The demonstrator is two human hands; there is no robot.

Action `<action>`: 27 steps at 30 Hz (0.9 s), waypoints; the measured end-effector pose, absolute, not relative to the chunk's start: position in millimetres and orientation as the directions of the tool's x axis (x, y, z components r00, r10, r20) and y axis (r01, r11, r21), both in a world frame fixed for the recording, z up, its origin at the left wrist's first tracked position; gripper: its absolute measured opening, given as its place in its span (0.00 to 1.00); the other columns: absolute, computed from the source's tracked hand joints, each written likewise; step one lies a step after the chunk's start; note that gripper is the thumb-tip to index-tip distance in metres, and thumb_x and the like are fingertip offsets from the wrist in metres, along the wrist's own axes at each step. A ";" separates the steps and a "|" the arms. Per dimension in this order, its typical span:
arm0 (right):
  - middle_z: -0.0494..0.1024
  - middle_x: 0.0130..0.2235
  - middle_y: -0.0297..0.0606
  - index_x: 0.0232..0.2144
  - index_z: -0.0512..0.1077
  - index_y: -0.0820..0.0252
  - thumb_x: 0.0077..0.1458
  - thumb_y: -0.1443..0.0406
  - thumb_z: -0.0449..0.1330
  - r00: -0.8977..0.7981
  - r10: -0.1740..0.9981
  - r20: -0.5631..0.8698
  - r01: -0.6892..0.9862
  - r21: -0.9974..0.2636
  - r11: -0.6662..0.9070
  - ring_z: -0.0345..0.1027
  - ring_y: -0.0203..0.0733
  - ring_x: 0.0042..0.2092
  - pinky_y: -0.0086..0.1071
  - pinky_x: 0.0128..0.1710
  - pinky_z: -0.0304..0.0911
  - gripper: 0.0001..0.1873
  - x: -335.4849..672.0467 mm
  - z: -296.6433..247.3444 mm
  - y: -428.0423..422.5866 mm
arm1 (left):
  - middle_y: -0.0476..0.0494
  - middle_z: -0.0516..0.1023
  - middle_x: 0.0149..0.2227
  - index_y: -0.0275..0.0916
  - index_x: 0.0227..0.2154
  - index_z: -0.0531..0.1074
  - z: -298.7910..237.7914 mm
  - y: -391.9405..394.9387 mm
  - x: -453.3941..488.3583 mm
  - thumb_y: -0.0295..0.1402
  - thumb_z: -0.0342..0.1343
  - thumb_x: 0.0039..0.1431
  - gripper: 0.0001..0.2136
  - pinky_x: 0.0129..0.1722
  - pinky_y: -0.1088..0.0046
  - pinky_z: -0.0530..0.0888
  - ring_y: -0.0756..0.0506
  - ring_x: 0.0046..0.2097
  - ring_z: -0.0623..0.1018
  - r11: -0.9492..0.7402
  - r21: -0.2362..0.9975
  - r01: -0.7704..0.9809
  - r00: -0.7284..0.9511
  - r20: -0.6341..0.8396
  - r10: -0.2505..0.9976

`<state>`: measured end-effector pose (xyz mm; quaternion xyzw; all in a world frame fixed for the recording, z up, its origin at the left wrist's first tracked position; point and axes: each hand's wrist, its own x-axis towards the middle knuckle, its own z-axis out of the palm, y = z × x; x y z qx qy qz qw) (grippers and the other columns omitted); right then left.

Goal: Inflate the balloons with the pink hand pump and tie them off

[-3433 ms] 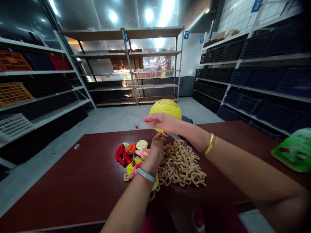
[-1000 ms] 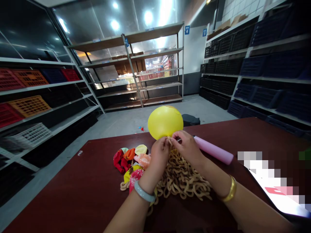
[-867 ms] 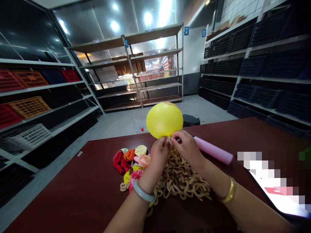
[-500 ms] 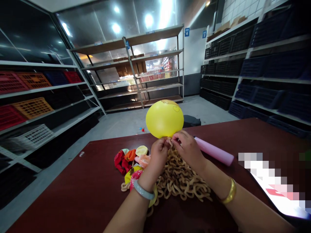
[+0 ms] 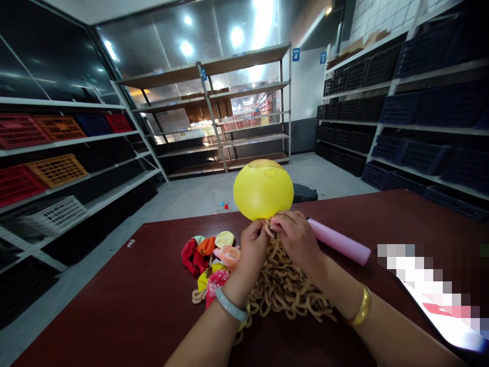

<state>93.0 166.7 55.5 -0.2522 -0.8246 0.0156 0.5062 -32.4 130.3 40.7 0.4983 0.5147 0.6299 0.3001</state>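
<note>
An inflated yellow balloon (image 5: 263,192) with a heart outline stands above my hands, its neck pointing down. My left hand (image 5: 255,239) pinches at the balloon's neck from the left, its wrist in a pale bangle. From the right, the fingers of my right hand (image 5: 292,229) close at the same spot, with a gold bangle on that wrist. A short tan rubber loop (image 5: 269,229) shows between the fingertips. Beneath my hands lies a heap of tan rubber loops (image 5: 288,285). Left of it are several deflated balloons (image 5: 206,246) in red, orange and yellow.
A pink cylinder (image 5: 340,241) lies on the dark red table (image 5: 114,290) to the right. Beyond it is a bright flat screen-like object (image 5: 435,300), partly blurred. Shelves with crates (image 5: 57,171) line both sides, and a rack (image 5: 229,137) stands behind.
The balloon has turned slightly, its heart outline moving toward the middle. My right fingers have folded further over the neck. The whole view has shifted a little.
</note>
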 end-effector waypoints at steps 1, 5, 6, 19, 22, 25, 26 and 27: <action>0.75 0.37 0.40 0.33 0.68 0.58 0.61 0.67 0.50 -0.351 0.435 0.829 0.383 -0.297 0.875 0.65 0.43 0.41 0.39 0.44 0.58 0.07 93.4 55.3 167.6 | 0.50 0.69 0.23 0.37 0.25 0.72 40.8 129.9 -32.2 0.39 0.54 0.55 0.10 0.27 0.78 0.62 0.52 0.26 0.65 -0.288 0.952 0.106 -0.315 0.307 0.898; 0.75 0.35 0.39 0.35 0.68 0.57 0.59 0.65 0.53 -0.297 0.505 0.810 0.282 -0.431 0.857 0.67 0.42 0.39 0.36 0.42 0.61 0.04 94.7 55.4 172.1 | 0.50 0.68 0.23 0.37 0.26 0.72 40.8 128.5 -33.5 0.40 0.55 0.55 0.11 0.26 0.78 0.61 0.52 0.25 0.64 -0.296 0.948 0.119 -0.313 0.319 0.895; 0.75 0.37 0.39 0.37 0.68 0.57 0.59 0.65 0.54 -0.285 0.528 0.800 0.245 -0.472 0.847 0.67 0.41 0.40 0.36 0.42 0.61 0.04 95.0 55.8 173.3 | 0.50 0.68 0.23 0.37 0.26 0.72 40.5 128.5 -34.0 0.39 0.55 0.55 0.11 0.26 0.78 0.62 0.52 0.26 0.65 -0.299 0.944 0.142 -0.318 0.330 0.889; 0.68 0.33 0.37 0.30 0.65 0.57 0.59 0.66 0.52 -0.224 0.621 0.751 0.278 -0.561 0.779 0.63 0.42 0.38 0.36 0.40 0.59 0.05 98.3 58.2 178.4 | 0.49 0.70 0.26 0.36 0.25 0.68 37.1 131.3 -31.5 0.37 0.50 0.59 0.11 0.29 0.77 0.63 0.51 0.28 0.67 -0.287 0.874 0.392 -0.247 0.400 0.883; 0.65 0.37 0.40 0.31 0.64 0.57 0.58 0.67 0.51 -0.111 0.630 0.769 0.385 -0.551 0.740 0.61 0.43 0.41 0.37 0.42 0.59 0.04 101.1 55.5 184.6 | 0.50 0.68 0.24 0.37 0.23 0.66 33.9 133.0 -28.3 0.38 0.48 0.60 0.14 0.28 0.77 0.62 0.51 0.27 0.66 -0.270 0.851 0.450 -0.207 0.393 0.896; 0.65 0.36 0.39 0.30 0.64 0.57 0.55 0.69 0.51 -0.038 0.660 0.750 0.405 -0.592 0.697 0.61 0.43 0.40 0.38 0.43 0.59 0.04 105.5 54.5 195.3 | 0.49 0.69 0.24 0.37 0.23 0.67 33.8 133.3 -22.4 0.38 0.46 0.62 0.15 0.29 0.76 0.61 0.50 0.28 0.67 -0.325 0.758 0.565 -0.087 0.447 0.890; 0.65 0.35 0.38 0.28 0.64 0.57 0.55 0.69 0.51 -0.014 0.680 0.733 0.396 -0.621 0.677 0.61 0.43 0.40 0.37 0.42 0.59 0.04 106.7 54.4 198.9 | 0.49 0.69 0.24 0.37 0.24 0.68 34.5 133.1 -20.7 0.38 0.45 0.63 0.15 0.30 0.75 0.61 0.50 0.29 0.68 -0.355 0.712 0.606 -0.030 0.466 0.884; 0.65 0.34 0.38 0.27 0.64 0.57 0.54 0.69 0.52 0.010 0.701 0.713 0.384 -0.650 0.656 0.61 0.42 0.38 0.37 0.41 0.59 0.05 107.8 54.3 202.2 | 0.49 0.70 0.25 0.37 0.25 0.69 35.4 132.9 -19.6 0.37 0.45 0.63 0.15 0.30 0.75 0.61 0.49 0.29 0.68 -0.381 0.667 0.641 0.022 0.480 0.877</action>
